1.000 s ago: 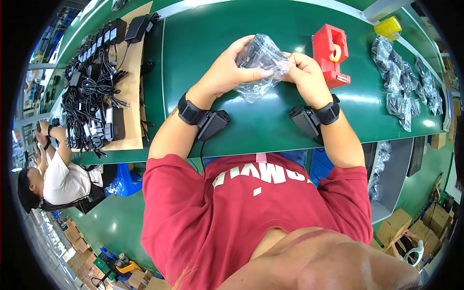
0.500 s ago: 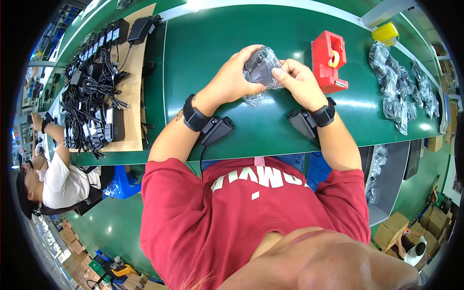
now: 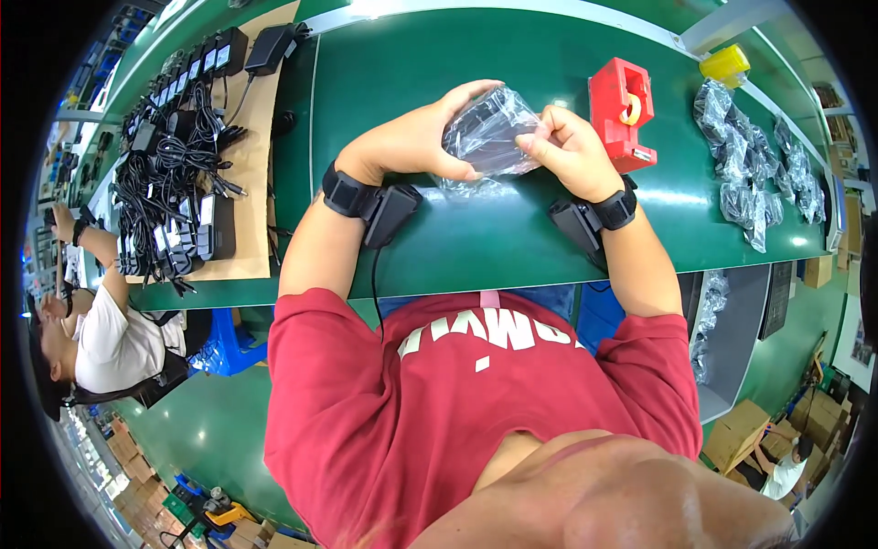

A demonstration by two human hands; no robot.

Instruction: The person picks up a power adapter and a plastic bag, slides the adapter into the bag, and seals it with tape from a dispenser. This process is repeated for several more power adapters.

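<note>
Both hands hold a clear plastic bag [image 3: 489, 133] with a black power adapter inside, just above the green table [image 3: 439, 238]. My left hand [image 3: 416, 137] wraps around the bag's left side, fingers curled over its top. My right hand [image 3: 572, 151] pinches the bag's right edge. A loose part of the plastic hangs down below the hands onto the table. Each wrist carries a black band with a small black box.
A red tape dispenser [image 3: 622, 110] stands right of the hands, a yellow object [image 3: 724, 64] behind it. Several bagged adapters [image 3: 745, 174] lie at the right. Unbagged black adapters with cables [image 3: 178, 192] cover a brown board at left. Another person [image 3: 101, 339] sits at lower left.
The bag has been folded tighter around the adapter and turned. Both hands have shifted slightly to the right and stayed closed on it.
</note>
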